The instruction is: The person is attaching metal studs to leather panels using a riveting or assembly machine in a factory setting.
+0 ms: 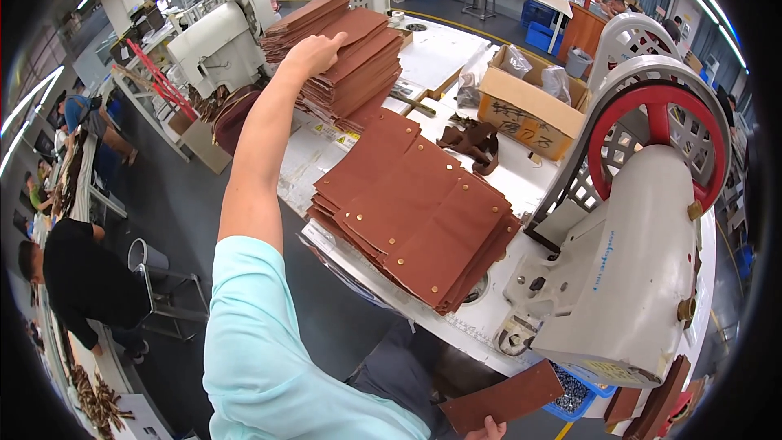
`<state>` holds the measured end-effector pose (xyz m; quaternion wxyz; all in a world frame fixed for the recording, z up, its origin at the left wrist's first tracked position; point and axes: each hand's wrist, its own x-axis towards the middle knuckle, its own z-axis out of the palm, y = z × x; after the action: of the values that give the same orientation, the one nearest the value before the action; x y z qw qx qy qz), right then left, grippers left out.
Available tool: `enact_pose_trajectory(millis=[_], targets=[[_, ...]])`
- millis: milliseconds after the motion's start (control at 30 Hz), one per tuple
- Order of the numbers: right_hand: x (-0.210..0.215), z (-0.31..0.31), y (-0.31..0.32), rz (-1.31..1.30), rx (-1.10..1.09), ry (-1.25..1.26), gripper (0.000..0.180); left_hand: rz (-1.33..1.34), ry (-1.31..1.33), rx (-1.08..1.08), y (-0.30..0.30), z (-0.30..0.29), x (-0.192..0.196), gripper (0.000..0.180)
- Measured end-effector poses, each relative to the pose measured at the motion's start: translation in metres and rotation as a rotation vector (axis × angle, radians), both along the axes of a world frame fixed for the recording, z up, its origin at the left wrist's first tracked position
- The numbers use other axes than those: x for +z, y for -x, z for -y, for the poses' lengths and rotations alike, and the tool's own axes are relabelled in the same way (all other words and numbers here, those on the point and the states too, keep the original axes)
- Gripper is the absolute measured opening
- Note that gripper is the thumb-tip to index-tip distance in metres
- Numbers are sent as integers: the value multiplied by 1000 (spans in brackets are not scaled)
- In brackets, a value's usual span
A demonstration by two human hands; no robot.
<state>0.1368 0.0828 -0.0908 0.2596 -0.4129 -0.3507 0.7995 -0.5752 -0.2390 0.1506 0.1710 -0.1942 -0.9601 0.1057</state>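
My left hand (314,55) is stretched out over a tall stack of brown leather pieces (362,81). One finger points forward; the others curl down, and what they hold, if anything, is hidden. Low in the view, my right hand (489,430) is cut off by the edge and grips a flat brown leather panel (507,398). Between the hands, on the white machine table (444,327), lies a fanned pile of leather panels with brass-coloured rivets (411,208).
A white riveting machine with a red wheel (631,236) stands at the right, above a blue bin of small metal parts (572,391). Another machine (216,45) is at the back left. An open carton (529,106) sits behind dark leather scraps (472,144). A co-worker in black (90,277) is at the left.
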Motion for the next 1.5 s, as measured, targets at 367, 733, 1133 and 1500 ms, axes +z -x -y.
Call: enact_pose_trajectory(millis=[367,733,1133,1500], targets=[[-3,-2,-2,13,9,31,40,-390,-297,-67,16,8,-1,25],[-9,-8,-16,5,20,-48,51,-639,-1113,-202,-100,-22,21,32],[-22,-11,-26,-153,225,-12,25,511,-999,-663,-441,27,-26,26],[23,-46,-103,-349,-153,-125,37,454,-1300,-1462,-560,-209,-51,39]])
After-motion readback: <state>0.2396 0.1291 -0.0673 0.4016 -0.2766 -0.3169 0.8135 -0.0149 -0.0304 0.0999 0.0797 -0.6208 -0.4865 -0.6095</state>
